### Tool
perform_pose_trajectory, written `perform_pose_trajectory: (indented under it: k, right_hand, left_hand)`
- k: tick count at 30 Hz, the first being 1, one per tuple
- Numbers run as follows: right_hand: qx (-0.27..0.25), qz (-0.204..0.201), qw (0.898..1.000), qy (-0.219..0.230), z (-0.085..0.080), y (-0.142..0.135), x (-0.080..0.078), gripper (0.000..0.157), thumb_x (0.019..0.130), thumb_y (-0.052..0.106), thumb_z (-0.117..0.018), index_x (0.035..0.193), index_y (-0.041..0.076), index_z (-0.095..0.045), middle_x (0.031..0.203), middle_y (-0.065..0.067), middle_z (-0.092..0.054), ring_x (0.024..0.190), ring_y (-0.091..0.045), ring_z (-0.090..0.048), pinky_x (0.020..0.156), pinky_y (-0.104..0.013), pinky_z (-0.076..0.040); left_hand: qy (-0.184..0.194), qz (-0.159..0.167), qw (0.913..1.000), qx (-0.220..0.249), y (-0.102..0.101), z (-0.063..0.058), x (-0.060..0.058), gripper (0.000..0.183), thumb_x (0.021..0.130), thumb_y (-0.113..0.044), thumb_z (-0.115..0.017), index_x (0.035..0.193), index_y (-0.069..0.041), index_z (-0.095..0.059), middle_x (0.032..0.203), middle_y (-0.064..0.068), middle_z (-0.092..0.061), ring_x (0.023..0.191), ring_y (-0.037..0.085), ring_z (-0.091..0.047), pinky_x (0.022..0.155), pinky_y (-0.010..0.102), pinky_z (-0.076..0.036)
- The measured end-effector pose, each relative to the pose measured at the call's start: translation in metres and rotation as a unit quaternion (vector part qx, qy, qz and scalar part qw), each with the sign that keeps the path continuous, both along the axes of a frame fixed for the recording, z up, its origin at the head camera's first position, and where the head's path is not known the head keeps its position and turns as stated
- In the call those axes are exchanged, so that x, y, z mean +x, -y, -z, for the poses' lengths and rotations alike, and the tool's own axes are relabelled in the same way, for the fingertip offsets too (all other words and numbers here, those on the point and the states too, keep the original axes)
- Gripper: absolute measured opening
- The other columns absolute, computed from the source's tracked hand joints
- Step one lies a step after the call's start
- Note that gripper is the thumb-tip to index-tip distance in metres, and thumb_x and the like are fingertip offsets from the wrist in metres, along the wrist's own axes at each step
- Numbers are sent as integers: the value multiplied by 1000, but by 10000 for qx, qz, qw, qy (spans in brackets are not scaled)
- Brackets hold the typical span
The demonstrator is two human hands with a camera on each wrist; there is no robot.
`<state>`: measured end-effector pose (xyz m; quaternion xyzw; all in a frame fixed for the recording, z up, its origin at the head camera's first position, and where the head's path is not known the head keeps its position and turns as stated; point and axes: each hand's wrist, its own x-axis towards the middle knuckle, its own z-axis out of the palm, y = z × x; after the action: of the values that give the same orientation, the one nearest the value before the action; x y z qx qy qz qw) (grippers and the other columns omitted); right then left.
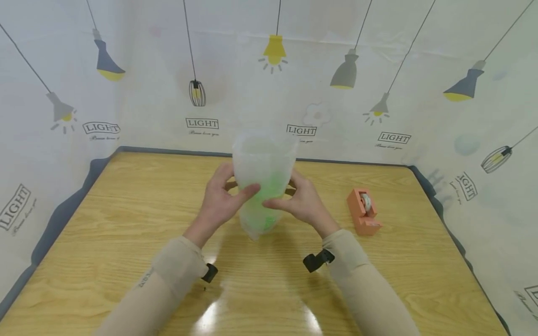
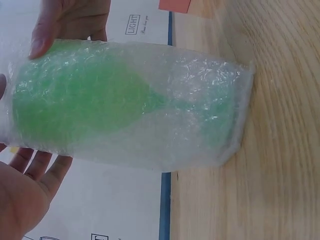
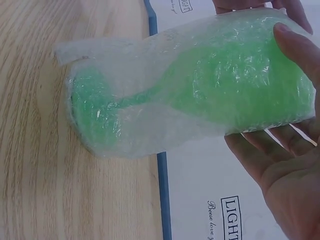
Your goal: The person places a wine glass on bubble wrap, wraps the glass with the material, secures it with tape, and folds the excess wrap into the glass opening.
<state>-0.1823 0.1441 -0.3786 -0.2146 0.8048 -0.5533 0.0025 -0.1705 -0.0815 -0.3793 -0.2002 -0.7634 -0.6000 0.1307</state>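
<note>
A green stemmed glass (image 2: 85,97) shows through a clear bubble wrap bag (image 1: 265,158), which stands roughly upright in front of me. Its wide bowl is at the upper end, with the thin stem and round foot toward the bag's lower end, close over the table. On the left side my left hand (image 1: 220,198) grips the wrapped bowl, thumb across the near face. From the right my right hand (image 1: 304,203) grips it the same way, the two thumbs nearly meeting. Most of the other fingers are hidden behind the bag in the head view.
An orange tape dispenser (image 1: 363,212) with a roll of tape sits on the wooden table (image 1: 143,196) to the right. A pale cloth (image 1: 252,102) printed with lamps hangs behind and along both sides. Each wrist wears a strap with a small black device.
</note>
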Motion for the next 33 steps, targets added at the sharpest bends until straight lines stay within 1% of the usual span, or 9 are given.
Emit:
perform_pose_trajectory:
  k: [4, 8, 12, 15, 18, 24, 28, 30, 33]
  right_hand:
    - [-78, 0, 9999, -66, -1, 3, 1, 76, 78, 10, -92, 145, 13, -55, 133, -10, -66, 122, -29, -63, 101, -49, -56]
    - [-84, 28, 9998, -158, -1, 5, 2, 79, 77, 10, -92, 146, 12, -53, 131, -11, -66, 120, -29, -64, 100, -48, -57]
    - [-60, 52, 9997, -225, -1, 7, 3, 80, 77, 11, -92, 146, 10, -53, 130, -11, -67, 118, -28, -65, 99, -46, -57]
    - [-38, 35, 9996, -268, -1, 8, 4, 80, 77, 12, -92, 146, 9, -53, 129, -11, -67, 117, -27, -65, 100, -44, -57]
    - [-51, -33, 9994, -330, -2, 8, 5, 79, 78, 11, -92, 146, 9, -53, 131, -10, -67, 117, -27, -65, 100, -42, -57]
    - [-208, 48, 9969, -752, -4, 8, 10, 79, 81, 7, -88, 149, 6, -49, 137, -13, -61, 123, -31, -63, 104, -44, -55]
    - [17, 481, 9864, -1574, -2, 12, 15, 73, 79, 11, -90, 143, 3, -55, 133, -13, -60, 122, -28, -59, 105, -42, -54]
    - [220, 734, 9755, -2064, -2, 14, 18, 70, 77, 14, -92, 137, 1, -59, 126, -13, -59, 117, -27, -58, 104, -41, -54]
    - [495, 1036, 9539, -2773, -2, 16, 21, 66, 74, 16, -94, 130, -3, -64, 114, -17, -56, 106, -29, -55, 92, -40, -53]
  left_hand:
    - [-186, -133, 9992, 322, -5, 2, -1, 46, 89, -7, -81, 133, -10, -67, 127, 6, -62, 116, 16, -54, 98, 47, -58]
    - [-169, -335, 9976, 589, -11, 5, -1, 40, 88, -3, -80, 127, -5, -69, 119, 8, -60, 111, 13, -53, 97, 40, -58]
    - [-238, -602, 9954, 713, -17, 4, 1, 26, 88, 1, -78, 113, 0, -70, 112, 11, -58, 103, 13, -54, 87, 30, -58]
    - [-398, -768, 9942, 636, -21, 4, 2, 14, 87, 4, -75, 98, 4, -67, 107, 14, -56, 98, 15, -54, 80, 23, -55]
    - [-516, -882, 9935, 501, -23, 4, 2, 12, 86, 5, -73, 88, 4, -61, 104, 14, -55, 95, 16, -53, 78, 22, -52]
    - [-487, -931, 9935, 435, -22, 3, 3, 12, 85, 5, -72, 88, 2, -61, 100, 11, -53, 92, 16, -52, 76, 23, -51]
    - [-423, -933, 9938, 434, -21, 3, 4, 12, 86, 3, -72, 87, 1, -61, 97, 9, -51, 88, 15, -50, 72, 23, -50]
    - [-418, -945, 9938, 401, -20, 3, 4, 11, 87, 2, -73, 87, 0, -62, 96, 9, -50, 86, 15, -49, 70, 25, -50]
    - [-458, -991, 9937, 260, -19, 3, 3, 11, 86, 1, -74, 89, 0, -64, 96, 10, -51, 86, 16, -49, 68, 26, -49]
